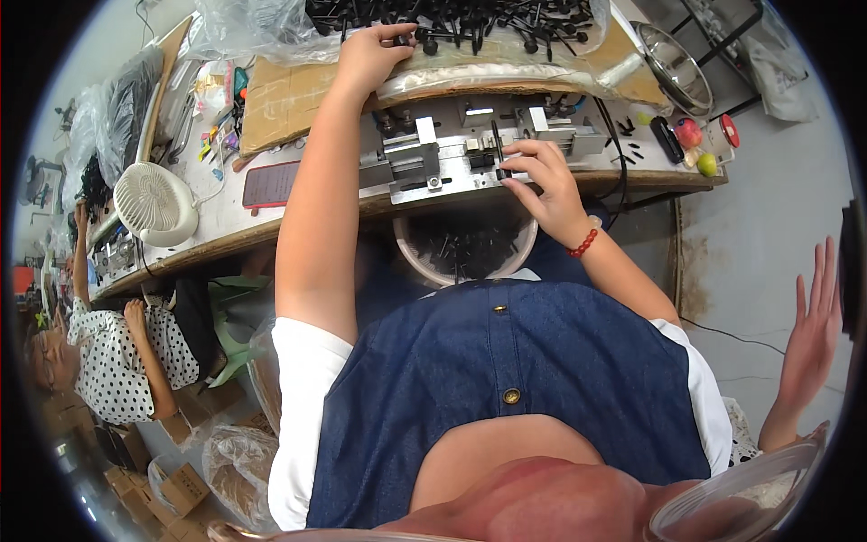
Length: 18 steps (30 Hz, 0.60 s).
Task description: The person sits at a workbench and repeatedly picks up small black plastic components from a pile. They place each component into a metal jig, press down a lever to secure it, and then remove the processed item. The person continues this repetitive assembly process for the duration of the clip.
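Observation:
My left hand [372,61] reaches to the near edge of the pile of black knob-headed rods [479,23] on the bench. Its thumb and fingers close around one black knobbed piece [405,40]. Lower down, my right hand [546,190], with red beads at the wrist, pinches the base of an upright thin black rod [497,144]. That rod stands at the middle of a silver metal clamping fixture [420,185], whose blocks flank it on both sides. Whether the rod's lower end sits in the fixture is hidden by my fingertips.
A round bin [404,248] of black pieces stands below the bench edge. Left lie a phone [271,185] and white fan [155,203]; right are black cables [621,154], fruit [689,133] and a metal bowl [673,68]. A co-worker [117,361] sits left; another person's hand [813,325] is raised right.

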Tool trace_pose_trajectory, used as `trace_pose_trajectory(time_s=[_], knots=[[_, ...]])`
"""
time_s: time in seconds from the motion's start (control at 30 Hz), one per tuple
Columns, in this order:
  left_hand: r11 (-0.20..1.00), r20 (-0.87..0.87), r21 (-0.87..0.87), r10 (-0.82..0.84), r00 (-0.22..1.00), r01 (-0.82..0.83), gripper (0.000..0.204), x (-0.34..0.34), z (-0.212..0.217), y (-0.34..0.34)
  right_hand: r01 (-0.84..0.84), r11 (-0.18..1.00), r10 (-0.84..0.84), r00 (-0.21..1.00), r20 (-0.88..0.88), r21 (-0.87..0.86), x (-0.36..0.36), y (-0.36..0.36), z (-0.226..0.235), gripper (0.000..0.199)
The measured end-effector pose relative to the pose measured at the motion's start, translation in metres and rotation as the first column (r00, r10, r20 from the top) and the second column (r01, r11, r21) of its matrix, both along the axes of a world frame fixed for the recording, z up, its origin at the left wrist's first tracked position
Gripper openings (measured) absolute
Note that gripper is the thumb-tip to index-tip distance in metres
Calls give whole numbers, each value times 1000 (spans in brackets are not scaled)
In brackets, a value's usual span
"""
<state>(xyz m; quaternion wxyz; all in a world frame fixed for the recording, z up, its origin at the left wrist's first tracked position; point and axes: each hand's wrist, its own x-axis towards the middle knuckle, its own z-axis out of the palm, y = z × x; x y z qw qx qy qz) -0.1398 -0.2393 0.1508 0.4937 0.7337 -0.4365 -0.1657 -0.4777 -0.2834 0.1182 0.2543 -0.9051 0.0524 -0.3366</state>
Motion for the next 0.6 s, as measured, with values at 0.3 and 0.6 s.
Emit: trace_pose_trajectory(time_s=[0.3, 0.6], knots=[[1000, -44, 2, 13, 999, -13, 42, -3, 3, 4, -5, 971, -18, 996, -93, -238, 20, -1, -14, 24], [999, -72, -41, -23, 997, 20, 41, -2, 5, 5, 9, 950, -59, 987, -151, -313, 23, 1, -8, 23]])
